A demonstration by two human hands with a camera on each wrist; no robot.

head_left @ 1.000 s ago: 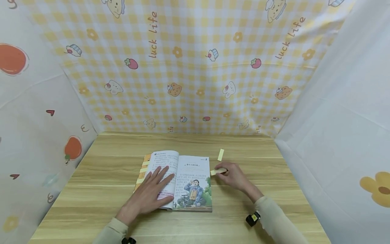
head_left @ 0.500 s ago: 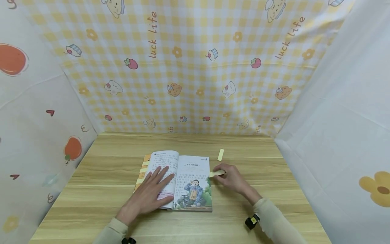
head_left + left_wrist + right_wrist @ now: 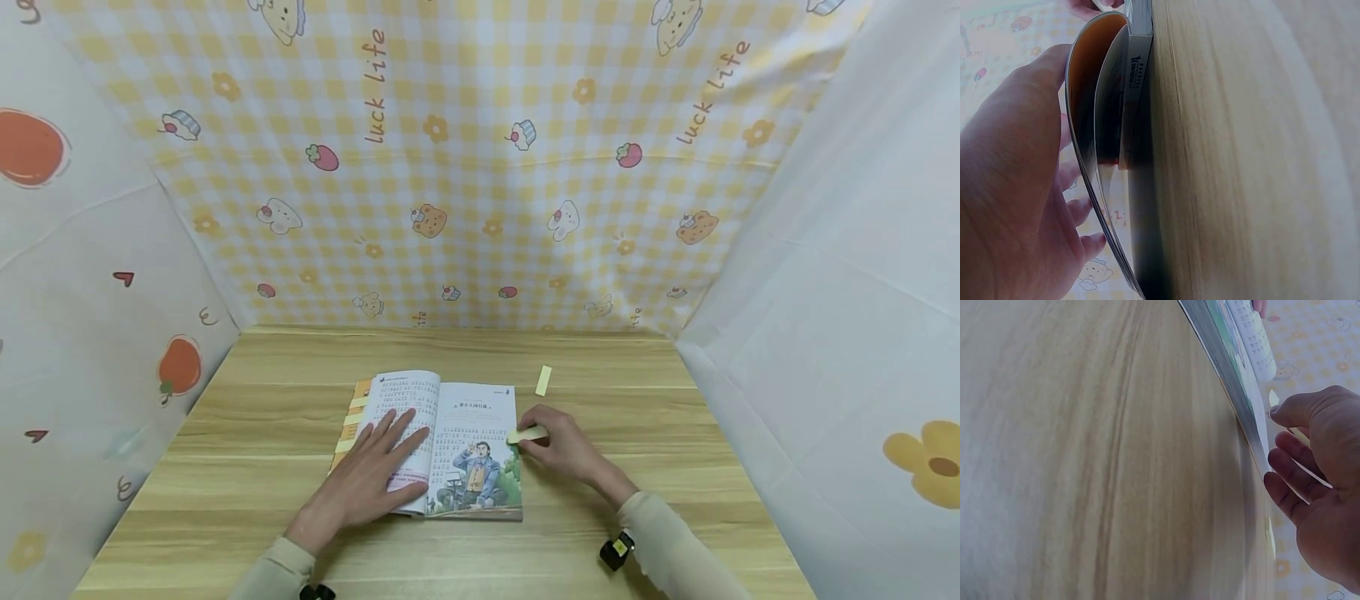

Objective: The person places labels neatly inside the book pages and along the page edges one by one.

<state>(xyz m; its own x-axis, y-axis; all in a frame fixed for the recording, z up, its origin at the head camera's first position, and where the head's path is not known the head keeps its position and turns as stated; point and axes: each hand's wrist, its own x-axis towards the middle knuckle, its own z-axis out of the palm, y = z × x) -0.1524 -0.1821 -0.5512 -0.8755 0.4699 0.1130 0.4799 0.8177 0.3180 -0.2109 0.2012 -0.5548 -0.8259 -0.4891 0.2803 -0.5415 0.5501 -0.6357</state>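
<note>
An open book (image 3: pixel 480 417) with printed text and a colour picture lies on the wooden table. My left hand (image 3: pixel 367 479) rests with spread fingers on its left page; in the left wrist view the left pages (image 3: pixel 1082 119) bow upward beside that hand. Pale yellow sticky tabs (image 3: pixel 351 421) stick out along the book's left side. Between thumb and fingers, my right hand (image 3: pixel 562 446) pinches a pale yellow sticky tab (image 3: pixel 525 434), whose free end lies over the right page's edge. In the right wrist view the right hand (image 3: pixel 1329 469) is beside the book's edge.
Another pale yellow strip (image 3: pixel 543 381) lies on the table (image 3: pixel 637 392), up and to the right of the book. A yellow checked cloth (image 3: pixel 480 183) hangs behind the table, with white cloth at both sides.
My right hand has moved left and slightly toward me, bringing the sticky tab from beside the book to over the right page's edge. The left hand stays in place.
</note>
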